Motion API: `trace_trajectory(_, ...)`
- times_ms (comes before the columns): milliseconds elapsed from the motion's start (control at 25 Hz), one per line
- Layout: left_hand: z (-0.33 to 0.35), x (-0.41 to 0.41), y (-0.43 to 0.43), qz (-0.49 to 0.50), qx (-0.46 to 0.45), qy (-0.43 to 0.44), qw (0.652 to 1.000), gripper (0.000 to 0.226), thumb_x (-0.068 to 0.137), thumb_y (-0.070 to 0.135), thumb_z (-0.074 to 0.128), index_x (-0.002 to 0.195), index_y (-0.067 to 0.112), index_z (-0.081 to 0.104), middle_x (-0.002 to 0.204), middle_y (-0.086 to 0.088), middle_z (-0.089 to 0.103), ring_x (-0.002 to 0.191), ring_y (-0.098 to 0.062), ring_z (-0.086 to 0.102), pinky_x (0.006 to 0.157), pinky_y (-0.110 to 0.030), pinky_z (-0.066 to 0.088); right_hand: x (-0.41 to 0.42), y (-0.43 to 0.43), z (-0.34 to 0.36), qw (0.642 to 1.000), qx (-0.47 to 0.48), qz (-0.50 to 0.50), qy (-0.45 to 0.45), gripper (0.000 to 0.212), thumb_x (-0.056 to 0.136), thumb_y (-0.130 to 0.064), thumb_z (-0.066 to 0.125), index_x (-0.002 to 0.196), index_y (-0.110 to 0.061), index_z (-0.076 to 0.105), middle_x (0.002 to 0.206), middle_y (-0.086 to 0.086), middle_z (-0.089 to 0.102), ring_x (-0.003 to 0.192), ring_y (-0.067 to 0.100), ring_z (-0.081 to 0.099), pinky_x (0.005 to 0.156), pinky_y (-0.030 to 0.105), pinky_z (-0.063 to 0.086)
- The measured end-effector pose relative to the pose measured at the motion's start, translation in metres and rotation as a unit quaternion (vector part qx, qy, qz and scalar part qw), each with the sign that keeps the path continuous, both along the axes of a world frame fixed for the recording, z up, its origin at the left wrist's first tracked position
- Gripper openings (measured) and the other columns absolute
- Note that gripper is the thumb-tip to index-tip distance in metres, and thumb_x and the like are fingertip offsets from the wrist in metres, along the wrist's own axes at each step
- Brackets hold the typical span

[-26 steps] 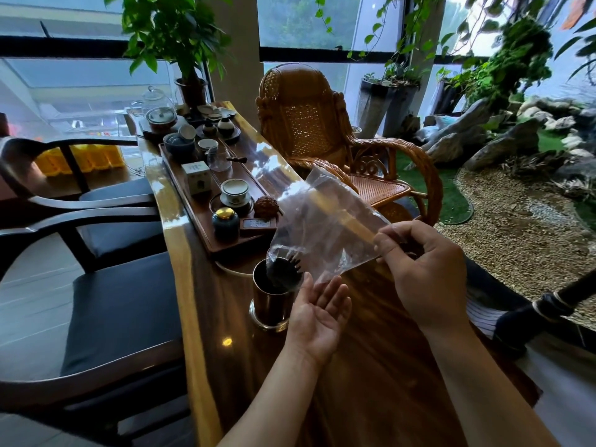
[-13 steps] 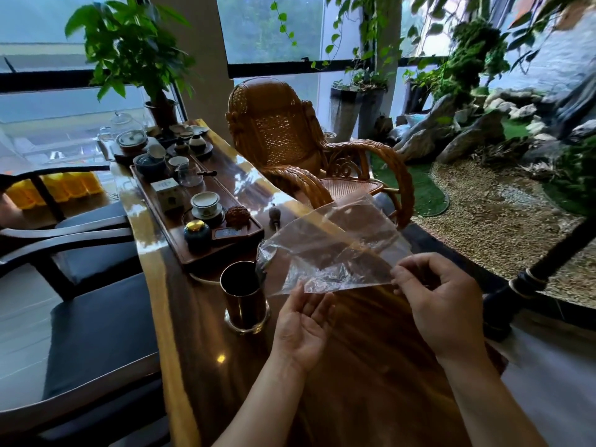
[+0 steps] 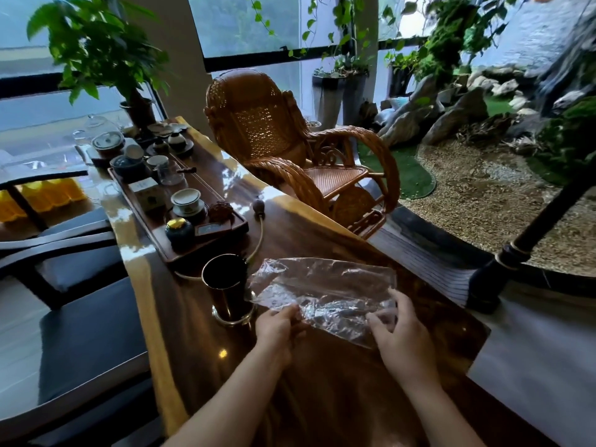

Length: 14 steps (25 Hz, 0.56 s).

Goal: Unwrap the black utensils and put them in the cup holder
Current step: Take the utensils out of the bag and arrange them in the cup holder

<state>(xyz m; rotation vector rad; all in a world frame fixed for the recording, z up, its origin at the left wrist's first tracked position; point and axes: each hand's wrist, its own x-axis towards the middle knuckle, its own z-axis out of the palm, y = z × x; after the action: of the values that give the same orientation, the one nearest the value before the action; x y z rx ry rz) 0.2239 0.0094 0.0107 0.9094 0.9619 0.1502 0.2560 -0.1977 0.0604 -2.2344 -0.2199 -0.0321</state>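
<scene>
A clear, crumpled plastic wrapper (image 3: 322, 290) lies spread low over the dark wooden table (image 3: 322, 398). My left hand (image 3: 277, 327) pinches its near left edge. My right hand (image 3: 400, 333) holds its near right part with curled fingers. Just left of the wrapper stands the dark metal cup holder (image 3: 225, 285) on a shiny round base. Its inside is dark, and I cannot make out the black utensils in it.
A long wooden tea tray (image 3: 240, 225) with cups, jars and a small box runs behind the cup. A cord with a bulb (image 3: 258, 206) lies beside it. A wicker rocking chair (image 3: 290, 156) stands right of the table, dark chairs (image 3: 80, 269) to the left.
The wrapper has come down from above the cup to just over the table. My left hand, open under it before, now pinches its edge. The utensils seen at the cup's mouth are out of sight.
</scene>
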Motion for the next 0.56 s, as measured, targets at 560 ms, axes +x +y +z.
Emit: trace_trajectory(560, -0.048, -0.011, 0.013, -0.075, 0.053, 0.043, 0.995, 0.018, 0.093, 0.023, 0.071, 0.107, 0.014, 0.065, 0.090, -0.014, 0.073, 0.065, -0.020, 0.071, 0.052, -0.029, 0.055, 0.004, 0.013, -0.085, 0.980, -0.004, -0.111, 0.166, 0.013, 0.089, -0.018, 0.070, 0.091, -0.022, 0.058, 0.082, -0.001, 0.073, 0.068, 0.018, 0.071, 0.067, 0.042, 0.060)
